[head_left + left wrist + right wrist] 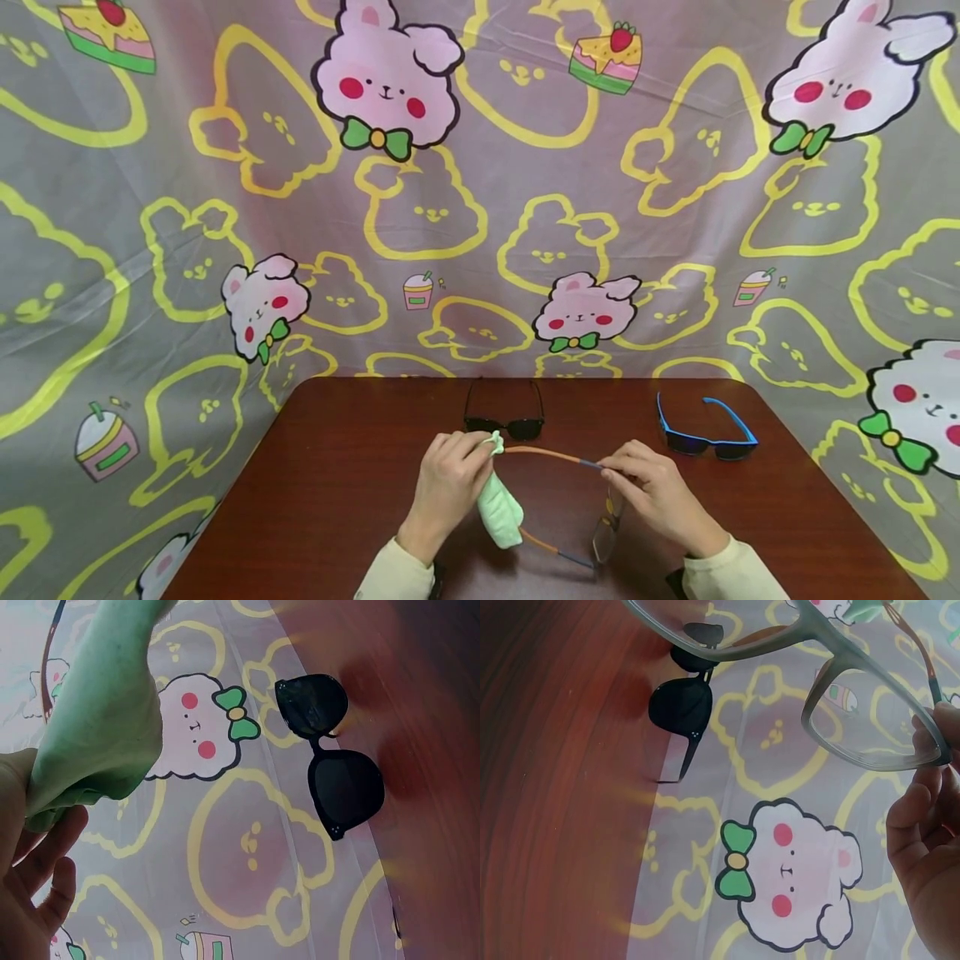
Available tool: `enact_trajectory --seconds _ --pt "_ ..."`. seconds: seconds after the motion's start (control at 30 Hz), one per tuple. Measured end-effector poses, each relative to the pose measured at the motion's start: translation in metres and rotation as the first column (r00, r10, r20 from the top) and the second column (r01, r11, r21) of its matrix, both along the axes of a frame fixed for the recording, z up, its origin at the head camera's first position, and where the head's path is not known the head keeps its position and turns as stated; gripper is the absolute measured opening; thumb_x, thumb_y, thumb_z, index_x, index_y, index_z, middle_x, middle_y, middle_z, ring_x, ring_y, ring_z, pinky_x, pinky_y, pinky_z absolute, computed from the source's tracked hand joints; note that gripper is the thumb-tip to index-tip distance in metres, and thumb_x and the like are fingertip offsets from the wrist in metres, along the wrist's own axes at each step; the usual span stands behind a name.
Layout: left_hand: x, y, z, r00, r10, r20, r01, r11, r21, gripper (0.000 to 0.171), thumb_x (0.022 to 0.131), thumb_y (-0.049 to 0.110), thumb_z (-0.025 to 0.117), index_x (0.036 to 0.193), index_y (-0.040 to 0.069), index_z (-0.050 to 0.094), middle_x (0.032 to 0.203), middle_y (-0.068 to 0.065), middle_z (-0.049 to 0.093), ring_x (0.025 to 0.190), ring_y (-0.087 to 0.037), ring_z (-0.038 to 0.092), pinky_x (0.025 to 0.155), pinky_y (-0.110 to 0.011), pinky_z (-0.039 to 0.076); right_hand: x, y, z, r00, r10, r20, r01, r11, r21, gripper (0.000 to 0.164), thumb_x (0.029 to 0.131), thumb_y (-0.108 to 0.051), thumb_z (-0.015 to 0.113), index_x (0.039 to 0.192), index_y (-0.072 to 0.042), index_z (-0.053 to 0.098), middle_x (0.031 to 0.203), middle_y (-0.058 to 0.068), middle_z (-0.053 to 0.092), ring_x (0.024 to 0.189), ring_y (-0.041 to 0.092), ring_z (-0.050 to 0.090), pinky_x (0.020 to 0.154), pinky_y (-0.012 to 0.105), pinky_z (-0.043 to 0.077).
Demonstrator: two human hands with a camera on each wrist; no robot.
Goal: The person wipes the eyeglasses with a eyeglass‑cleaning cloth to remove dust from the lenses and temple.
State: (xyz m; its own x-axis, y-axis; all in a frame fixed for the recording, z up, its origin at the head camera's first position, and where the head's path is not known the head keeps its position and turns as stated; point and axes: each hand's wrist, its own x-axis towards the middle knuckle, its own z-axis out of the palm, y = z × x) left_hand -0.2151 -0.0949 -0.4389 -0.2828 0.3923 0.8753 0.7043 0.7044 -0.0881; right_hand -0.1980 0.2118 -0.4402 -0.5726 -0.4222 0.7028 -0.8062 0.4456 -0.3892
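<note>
A pair of eyeglasses (546, 453) with orange-brown and dark temples is held above the table between both hands. My right hand (660, 492) pinches it at the corner where one temple meets the front. In the right wrist view, the clear lenses and pale frame (838, 651) hang beside the fingers. My left hand (448, 477) grips a light green cloth (499, 510) at the far end of that same temple. The cloth droops below the fingers and overlaps the other temple's end, covering it. In the left wrist view the cloth (105, 712) hides the thumb side.
Black sunglasses (523, 429) lie beyond the left hand on the brown table (322, 475). Blue-framed sunglasses (705, 442) with dark lenses rest farther right, past the right hand. A cartoon-printed curtain (465, 192) surrounds the table's back and sides.
</note>
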Motion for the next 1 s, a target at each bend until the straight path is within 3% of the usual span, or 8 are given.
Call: enact_trajectory --seconds 0.23,0.33,0.47,0.67,0.83,0.93,1.0 --pt "-0.002 -0.009 -0.001 0.999 0.017 0.037 -0.018 1.0 0.023 0.016 0.074 0.005 0.07 0.089 0.01 0.072 0.096 -0.003 0.067 0.076 -0.018 0.062 0.064 -0.03 0.046 -0.002 0.013 -0.004 0.999 -0.033 -0.029 0.032 0.999 -0.027 0.019 0.083 -0.001 0.069 0.097 -0.014 0.071 0.087 -0.008 0.06 0.072 0.001 0.051 0.056 0.011 0.041" --pt "-0.001 -0.015 -0.003 0.996 0.03 0.086 -0.033 0.999 0.04 0.019 0.074 0.006 0.075 0.092 0.01 0.073 0.101 -0.005 0.066 0.078 -0.018 0.063 0.062 -0.03 0.047 -0.003 0.019 -0.005 0.995 -0.101 -0.009 0.101 0.995 -0.014 0.014 0.086 -0.006 0.068 0.096 -0.015 0.071 0.086 -0.008 0.061 0.069 -0.001 0.051 0.056 0.011 0.041" --pt "0.0 -0.021 -0.004 0.985 0.027 0.17 -0.047 0.993 0.109 0.025 0.07 0.003 0.08 0.093 0.01 0.072 0.107 -0.008 0.062 0.081 -0.02 0.064 0.061 -0.03 0.051 -0.005 0.027 -0.007 0.974 -0.225 -0.022 0.225 0.974 -0.005 0.019 0.08 0.0 0.072 0.093 -0.014 0.072 0.082 -0.011 0.06 0.063 -0.002 0.049 0.054 0.012 0.04" --pt "0.004 -0.025 0.0 0.933 -0.02 0.359 -0.075 0.965 0.25 0.027 0.069 -0.002 0.081 0.092 0.009 0.074 0.109 -0.008 0.06 0.086 -0.018 0.063 0.061 -0.026 0.053 -0.013 0.037 -0.01 0.903 -0.424 0.061 0.423 0.906 0.026 0.018 0.078 -0.001 0.074 0.089 -0.015 0.073 0.077 -0.016 0.061 0.063 0.0 0.053 0.053 0.02 0.044" --pt "0.009 -0.028 0.003 0.883 -0.014 0.47 -0.114 0.963 0.243 0.027 0.074 -0.005 0.075 0.097 0.007 0.073 0.11 -0.008 0.061 0.093 -0.02 0.063 0.066 -0.028 0.053 -0.022 0.047 -0.012 0.841 -0.523 0.139 0.521 0.852 0.055 0.011 0.081 -0.007 0.073 0.092 -0.009 0.074 0.081 -0.004 0.068 0.063 0.007 0.057 0.053 0.025 0.045" --pt "0.013 -0.031 0.003 0.865 -0.007 0.501 -0.122 0.967 0.224 0.03 0.075 -0.008 0.07 0.1 0.008 0.072 0.112 -0.007 0.06 0.094 -0.019 0.063 0.066 -0.028 0.052 -0.03 0.053 -0.013 0.801 -0.561 0.211 0.558 0.826 0.079 0.013 0.084 -0.011 0.071 0.095 -0.004 0.073 0.081 0.001 0.068 0.059 0.008 0.054 0.051 0.025 0.041" --pt "0.013 -0.032 0.002 0.87 -0.007 0.493 -0.12 0.967 0.225 0.033 0.073 -0.009 0.071 0.1 0.008 0.072 0.111 -0.006 0.06 0.095 -0.019 0.063 0.068 -0.029 0.053 -0.036 0.058 -0.014 0.774 -0.577 0.262 0.574 0.813 0.096 0.017 0.086 -0.013 0.068 0.098 -0.001 0.072 0.081 0.003 0.068 0.057 0.01 0.051 0.049 0.026 0.039"
